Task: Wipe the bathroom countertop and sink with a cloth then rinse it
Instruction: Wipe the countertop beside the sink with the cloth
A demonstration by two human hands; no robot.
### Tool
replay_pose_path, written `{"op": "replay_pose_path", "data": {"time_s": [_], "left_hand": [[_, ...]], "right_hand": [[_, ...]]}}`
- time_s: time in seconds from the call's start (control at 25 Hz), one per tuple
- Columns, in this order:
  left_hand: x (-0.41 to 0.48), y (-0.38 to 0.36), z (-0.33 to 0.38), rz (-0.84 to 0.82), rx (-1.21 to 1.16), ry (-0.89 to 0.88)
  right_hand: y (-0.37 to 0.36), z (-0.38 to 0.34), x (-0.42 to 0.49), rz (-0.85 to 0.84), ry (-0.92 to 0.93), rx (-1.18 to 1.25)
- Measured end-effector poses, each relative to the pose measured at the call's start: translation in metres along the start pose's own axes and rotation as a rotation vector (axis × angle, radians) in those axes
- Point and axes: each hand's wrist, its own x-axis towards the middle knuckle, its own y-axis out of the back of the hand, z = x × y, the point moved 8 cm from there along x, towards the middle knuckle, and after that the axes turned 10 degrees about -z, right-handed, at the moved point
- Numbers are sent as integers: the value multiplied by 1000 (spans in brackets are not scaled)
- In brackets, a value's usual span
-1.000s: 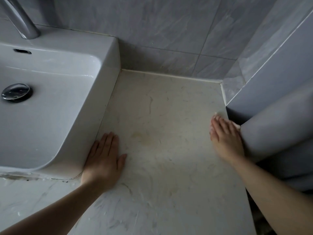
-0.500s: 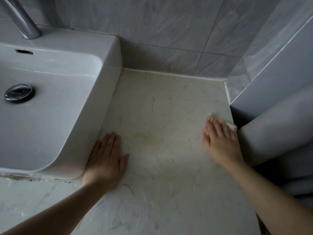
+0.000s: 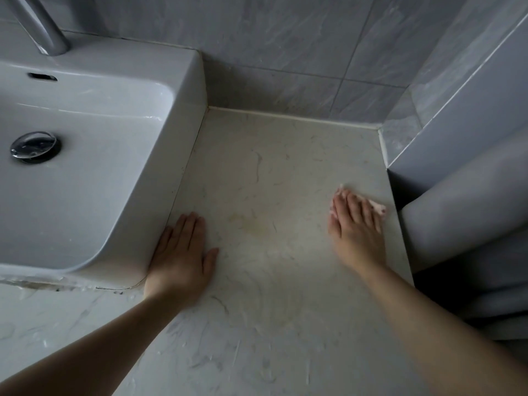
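Across most of the view spreads the pale marbled countertop, bounded at the back by grey wall tiles and on the right by a grey ledge. Left of it sits the white sink, its basin edge touching the counter along a sealed seam, with the chrome drain plug in the bowl and the base of the tap at the top corner.

Smaller again, the left hand lies flat and relaxed on the counter, fingers together, its outer edge against the sink's rounded front corner; it grips nothing and seems only to brace the body. At the counter's right edge the right hand presses palm-down on the cloth, fingers extended rather than curled. Only a small pinkish-white scrap of that cloth peeks out beyond the fingertips (most of it is hidden beneath the hand).

Wiping the countertop looks to be the step in hand, with the sink and the rinse not yet done. A faint yellowish stain sits mid-counter between the hands, so the next move likely calls for sweeping the cloth leftward under firm, even pressure.
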Motion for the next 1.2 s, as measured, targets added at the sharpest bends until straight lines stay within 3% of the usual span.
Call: {"op": "replay_pose_path", "data": {"time_s": [0.08,0.24,0.32,0.48,0.56,0.6,0.68,0.76,0.84,0.92,1.0,1.12,1.2], "left_hand": [[1,-1,1,-4,-9,-4],[-15,-4,0,-39,-2,-47],[-33,-4,-3,-67,43,-111],[-50,-3,-6,-73,78,-165],[-47,-5,-3,-69,73,-171],[-46,-4,-2,-63,68,-181],[-50,-3,-5,-53,70,-200],[-60,-3,-12,-60,87,-289],[-73,-5,-19,-80,126,-422],[-80,-3,-23,-74,136,-465],[-78,-1,-24,-62,130,-459],[-78,-2,-21,-59,120,-454],[-79,-2,-24,-44,74,-441]], "right_hand": [[-2,-19,8,30,-58,64],[-6,-76,-90,-57,421,-33],[-4,-57,-96,-77,513,-65],[-6,7,-23,9,30,16],[-7,-28,-5,20,-75,65],[-8,-63,-7,-4,-19,79],[-9,-125,-27,12,283,60],[-9,-131,-37,-11,474,33],[-6,-87,-29,22,348,3],[-8,-36,-15,-30,21,32],[-10,-45,-3,-87,-136,104],[-16,-143,-1,-187,81,87],[-11,-206,-9,-132,269,59]]}}
